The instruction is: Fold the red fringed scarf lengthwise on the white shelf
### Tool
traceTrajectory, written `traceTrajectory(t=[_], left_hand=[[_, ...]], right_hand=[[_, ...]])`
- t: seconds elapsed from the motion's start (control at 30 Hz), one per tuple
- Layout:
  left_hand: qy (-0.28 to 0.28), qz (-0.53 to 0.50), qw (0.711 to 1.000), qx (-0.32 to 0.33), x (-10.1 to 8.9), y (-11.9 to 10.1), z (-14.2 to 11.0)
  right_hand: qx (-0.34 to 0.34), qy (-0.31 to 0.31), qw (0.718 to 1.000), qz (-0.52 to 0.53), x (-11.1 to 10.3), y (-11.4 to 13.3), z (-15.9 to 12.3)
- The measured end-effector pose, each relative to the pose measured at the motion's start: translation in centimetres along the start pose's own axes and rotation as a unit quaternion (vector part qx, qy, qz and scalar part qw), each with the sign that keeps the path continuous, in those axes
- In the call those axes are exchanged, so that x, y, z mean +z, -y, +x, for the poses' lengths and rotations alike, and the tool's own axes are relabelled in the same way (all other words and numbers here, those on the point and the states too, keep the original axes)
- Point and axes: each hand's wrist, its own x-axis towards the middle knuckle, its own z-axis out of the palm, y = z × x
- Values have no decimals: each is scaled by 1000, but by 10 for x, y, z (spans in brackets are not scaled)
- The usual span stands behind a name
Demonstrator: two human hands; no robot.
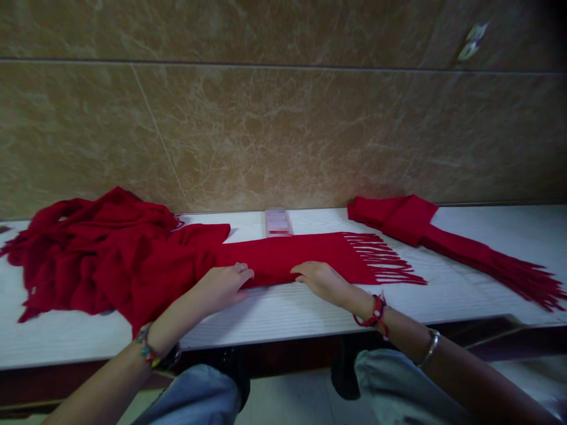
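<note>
A red fringed scarf (283, 257) lies flat and lengthwise on the white tabletop, its tassels spread to the right. My left hand (225, 286), with a ring on one finger, is closed on the scarf's near edge, left of its middle. Farther right along that same edge, my right hand (322, 281) pinches the cloth between thumb and fingers. To the left the scarf runs into a crumpled heap of red cloth (101, 254), and I cannot make out where one ends and the other begins.
Back right lies another red scarf (398, 218), folded over itself with its fringe trailing to the right. A small pale packet (278, 222), its print blurred, sits behind the flat scarf. A brown marbled wall (283, 136) borders the back of the white table (274, 319).
</note>
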Motion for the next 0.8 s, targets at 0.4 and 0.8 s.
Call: traceTrajectory(t=[0.4,0.8], left_hand=[[-34,56,998,12,7,-4,9],[-52,64,996,21,7,-3,5]], right_hand=[[-22,21,993,-113,-17,11,-4],[-53,11,992,-112,-19,0,-15]])
